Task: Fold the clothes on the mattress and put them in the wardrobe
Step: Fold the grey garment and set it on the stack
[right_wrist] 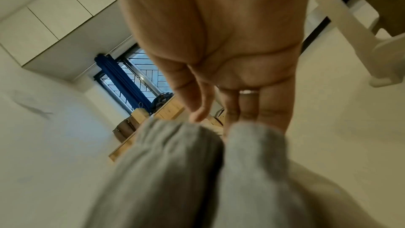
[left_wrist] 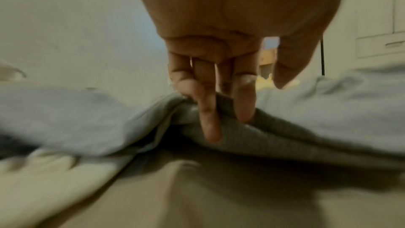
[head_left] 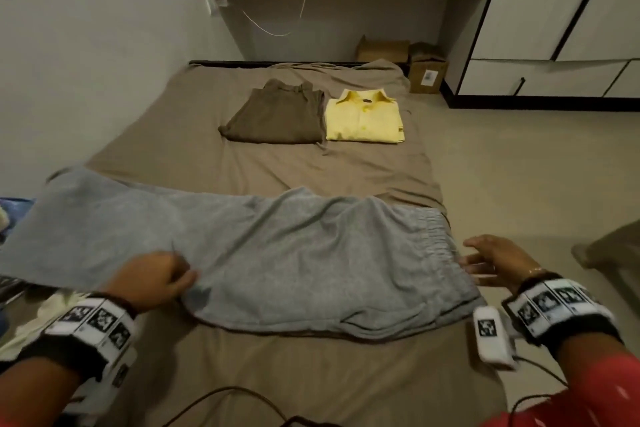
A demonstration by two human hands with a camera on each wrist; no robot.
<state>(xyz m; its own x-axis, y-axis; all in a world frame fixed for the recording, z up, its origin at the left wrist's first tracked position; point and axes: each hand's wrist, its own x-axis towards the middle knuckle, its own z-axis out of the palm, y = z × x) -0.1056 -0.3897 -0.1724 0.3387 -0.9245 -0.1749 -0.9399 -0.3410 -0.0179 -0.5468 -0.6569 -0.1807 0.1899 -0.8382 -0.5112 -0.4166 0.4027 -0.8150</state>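
Two garments are already folded at the far end of the mattress (head_left: 242, 166): a brown piece (head_left: 277, 114) and, just beside it, a yellow shirt (head_left: 363, 118). Now it's the grey sweatpants (head_left: 311, 253), spread sideways across the near part of the bed, waistband to the right, legs running off to the left where the cloth lifts clear of the sheet.

Left hand (head_left: 152, 279) is on the near edge, about mid-leg; from the wrist view the fingers (left_wrist: 210, 122) are curled down into the fabric with a fold bunched under them, so that's a pinch on the cloth. Right hand (head_left: 498, 262) sits at the waistband end, fingers (right_wrist: 274, 110) straight and slightly spread, tips touching the gathered elastic; I can't see a grip there, only contact.

Handling, as I judge it: soft, thick knit, light enough for one hand, no stiffness at all, so it will sag and drag wherever it isn't supported. The elastic waistband is the firmest part and likely the best anchor; the other hold should be well down the legs, taking both layers together so they don't slide apart. The wardrobe (head_left: 554, 10) stands to the right across the floor, doors closed, waiting for the whole stack.
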